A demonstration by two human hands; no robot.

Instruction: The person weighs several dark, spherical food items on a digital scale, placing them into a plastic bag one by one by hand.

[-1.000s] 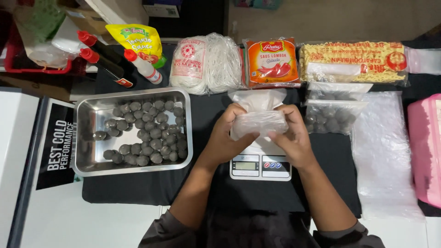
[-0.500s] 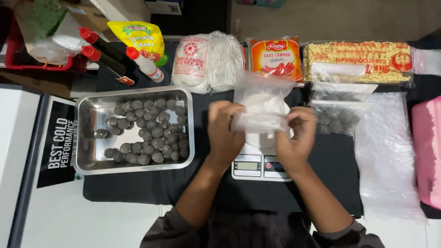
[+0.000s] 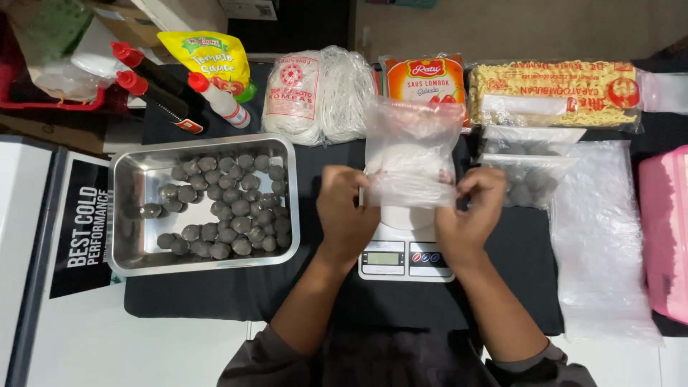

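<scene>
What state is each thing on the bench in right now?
Clear plastic bag: empty, held up over the scale by both hands.
Left hand: gripping the bag's left edge.
Right hand: pinching the bag's right edge.
Kitchen scale: display lit, platform bare.
Metal tray: partly filled with grey meatballs.
Bagged meatballs: lying beside the scale, whether sealed is unclear.
Red-capped bottles: capped, lying down.
Noodle packet: closed.

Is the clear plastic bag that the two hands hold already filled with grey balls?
No, the clear plastic bag between the left hand and right hand looks empty; the grey balls lie in the metal tray.
</scene>
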